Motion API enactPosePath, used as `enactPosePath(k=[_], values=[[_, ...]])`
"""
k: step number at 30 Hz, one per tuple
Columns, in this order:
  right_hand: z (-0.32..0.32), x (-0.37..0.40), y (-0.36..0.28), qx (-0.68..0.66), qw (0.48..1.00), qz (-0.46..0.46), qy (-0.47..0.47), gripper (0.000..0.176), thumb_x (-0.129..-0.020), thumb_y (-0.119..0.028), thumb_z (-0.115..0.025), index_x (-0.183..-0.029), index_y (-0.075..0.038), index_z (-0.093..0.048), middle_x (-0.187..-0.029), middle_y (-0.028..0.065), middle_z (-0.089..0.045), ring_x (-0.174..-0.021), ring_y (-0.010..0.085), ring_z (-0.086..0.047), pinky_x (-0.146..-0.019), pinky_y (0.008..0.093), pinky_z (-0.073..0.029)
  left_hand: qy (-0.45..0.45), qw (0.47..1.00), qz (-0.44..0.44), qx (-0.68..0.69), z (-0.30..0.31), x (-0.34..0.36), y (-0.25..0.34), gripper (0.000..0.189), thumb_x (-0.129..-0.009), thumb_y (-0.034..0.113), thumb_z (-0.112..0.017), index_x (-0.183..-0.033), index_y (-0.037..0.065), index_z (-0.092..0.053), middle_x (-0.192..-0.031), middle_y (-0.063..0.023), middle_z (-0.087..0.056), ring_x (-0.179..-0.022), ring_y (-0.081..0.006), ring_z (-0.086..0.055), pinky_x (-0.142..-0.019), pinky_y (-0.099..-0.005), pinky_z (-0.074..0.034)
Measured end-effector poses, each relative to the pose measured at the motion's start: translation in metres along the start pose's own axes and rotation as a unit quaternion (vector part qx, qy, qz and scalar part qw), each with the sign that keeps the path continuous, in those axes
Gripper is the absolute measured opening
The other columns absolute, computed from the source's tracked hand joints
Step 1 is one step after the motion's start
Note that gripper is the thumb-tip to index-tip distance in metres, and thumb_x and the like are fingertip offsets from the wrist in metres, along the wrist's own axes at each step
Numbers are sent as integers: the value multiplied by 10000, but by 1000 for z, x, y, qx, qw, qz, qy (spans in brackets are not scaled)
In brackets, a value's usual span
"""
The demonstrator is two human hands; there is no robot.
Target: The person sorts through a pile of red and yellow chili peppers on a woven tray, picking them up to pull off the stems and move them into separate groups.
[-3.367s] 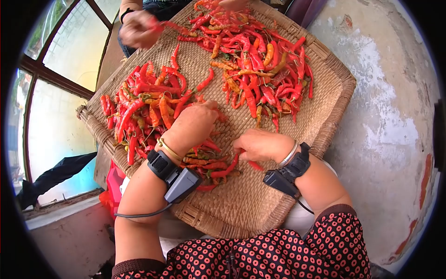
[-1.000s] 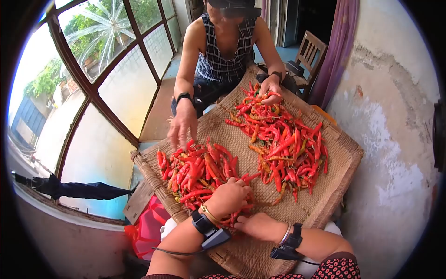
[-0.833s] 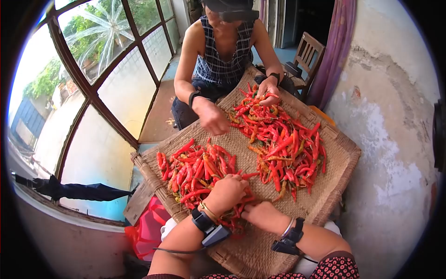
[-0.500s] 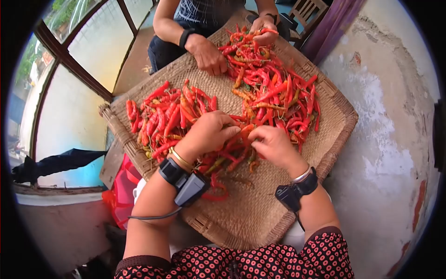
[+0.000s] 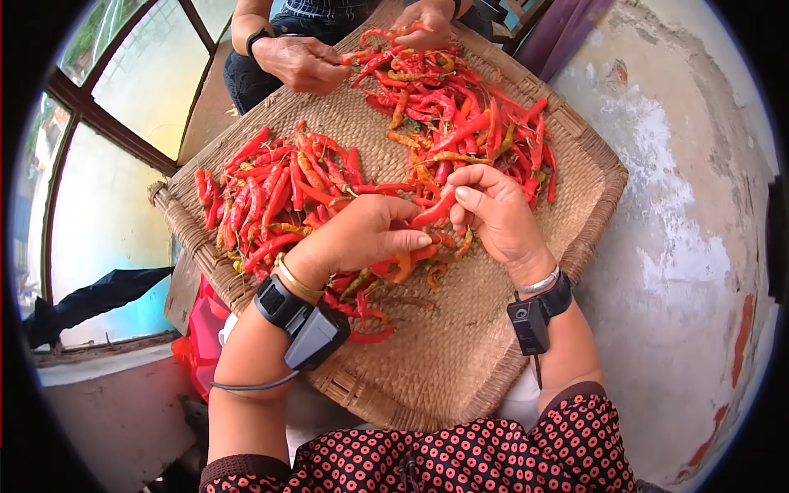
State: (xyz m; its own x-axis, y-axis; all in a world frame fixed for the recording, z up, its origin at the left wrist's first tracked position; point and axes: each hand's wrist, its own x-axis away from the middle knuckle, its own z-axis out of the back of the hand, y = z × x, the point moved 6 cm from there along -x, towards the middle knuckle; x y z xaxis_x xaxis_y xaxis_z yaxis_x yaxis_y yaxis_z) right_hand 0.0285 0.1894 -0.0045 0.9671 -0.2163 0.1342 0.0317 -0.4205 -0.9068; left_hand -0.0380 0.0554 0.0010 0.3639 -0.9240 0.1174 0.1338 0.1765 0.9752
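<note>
A red chili pepper [image 5: 433, 213] is stretched between my two hands above the woven tray [image 5: 460, 361]. My left hand [image 5: 362, 234] is closed around one end of it, thumb on the near side. My right hand [image 5: 497, 218] pinches its other end between thumb and fingertips. Under and beside my left hand lie more peppers, some orange or curled. To the left spreads a pile of red peppers [image 5: 271, 193]. Beyond my right hand is a larger heap of peppers [image 5: 460, 115], with some yellowish, shrivelled ones among the red.
Across the tray, another person's hands [image 5: 302, 64] handle peppers at the far heap. The tray has a raised wicker rim [image 5: 596, 226]. A rough plastered wall [image 5: 674, 205] stands at the right, windows at the left. A dark umbrella [image 5: 99, 300] and a red bag [image 5: 205, 337] are at the left.
My right hand has turned upward and moved slightly right and up, with the pepper now plainly visible between my hands. The other person's hand has lifted off the heap. The view has shifted slightly.
</note>
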Motion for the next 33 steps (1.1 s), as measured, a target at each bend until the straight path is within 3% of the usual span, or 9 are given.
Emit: enactPosePath(k=[7,10,14,18,20,22,26,32,33], values=[[16,-6,-11,106,994,4,8,100,-860,-51,-544,-938,-4,-583,-732,42,-600,-563,95,-571,-513,211,-478,9,994,40,-105,4,1,-9,180,-813,168,-642,-854,-4,-607,-621,-33,-523,-600,-66,-481,-567,-249,-424],[15,-11,-41,-123,976,132,121,289,-860,-65,-546,-1138,-10,-494,-860,62,-599,-711,113,-598,-621,239,-491,89,967,5,-238,11,2,1,165,-779,139,-651,-865,4,-610,-682,-79,-565,-636,-150,-562,-596,-291,-450],[18,-13,-34,-94,981,124,116,400,-857,-60,-537,-1235,-21,-413,-916,52,-582,-779,122,-598,-676,247,-489,177,902,-59,-390,16,2,5,210,-743,137,-644,-918,26,-605,-900,-136,-580,-805,-315,-585,-674,-377,-472],[-7,-12,4,264,959,-71,-71,302,-843,-83,-551,-1133,-2,-540,-886,42,-612,-794,83,-584,-679,221,-478,184,853,37,-487,21,3,-1,277,-748,156,-627,-1003,57,-587,-924,-118,-576,-806,-303,-593,-671,-396,-481],[-16,-8,22,357,928,27,-105,249,-774,-119,-632,-996,-9,-604,-812,68,-630,-719,148,-605,-673,286,-490,161,830,102,-524,26,2,-12,300,-745,161,-624,-1027,67,-581,-930,-112,-576,-810,-300,-594,-670,-402,-484],[-35,-1,21,588,777,174,-140,244,-709,-148,-667,-913,-24,-618,-818,111,-613,-752,252,-614,-686,356,-493,137,823,74,-546,27,2,-21,318,-734,169,-627,-1034,74,-581,-922,-111,-577,-812,-298,-595,-669,-403,-490],[-33,0,47,685,698,146,-149,177,-674,-168,-666,-774,-47,-586,-772,106,-578,-758,312,-590,-675,399,-481,155,826,80,-535,30,2,-20,304,-727,179,-633,-1006,69,-585,-894,-113,-573,-805,-296,-592,-663,-402,-489],[-25,-3,10,599,770,160,-150,104,-694,-110,-621,-763,-36,-596,-716,129,-580,-682,262,-598,-629,380,-473,130,834,71,-532,29,1,-22,268,-722,186,-633,-955,62,-589,-869,-122,-573,-802,-301,-587,-674,-404,-486],[-17,-5,4,530,836,91,-110,114,-715,-114,-627,-786,-28,-601,-690,107,-576,-648,220,-588,-611,354,-471,120,837,81,-527,29,0,-26,266,-720,180,-633,-954,62,-589,-868,-124,-573,-808,-303,-586,-681,-404,-485]])
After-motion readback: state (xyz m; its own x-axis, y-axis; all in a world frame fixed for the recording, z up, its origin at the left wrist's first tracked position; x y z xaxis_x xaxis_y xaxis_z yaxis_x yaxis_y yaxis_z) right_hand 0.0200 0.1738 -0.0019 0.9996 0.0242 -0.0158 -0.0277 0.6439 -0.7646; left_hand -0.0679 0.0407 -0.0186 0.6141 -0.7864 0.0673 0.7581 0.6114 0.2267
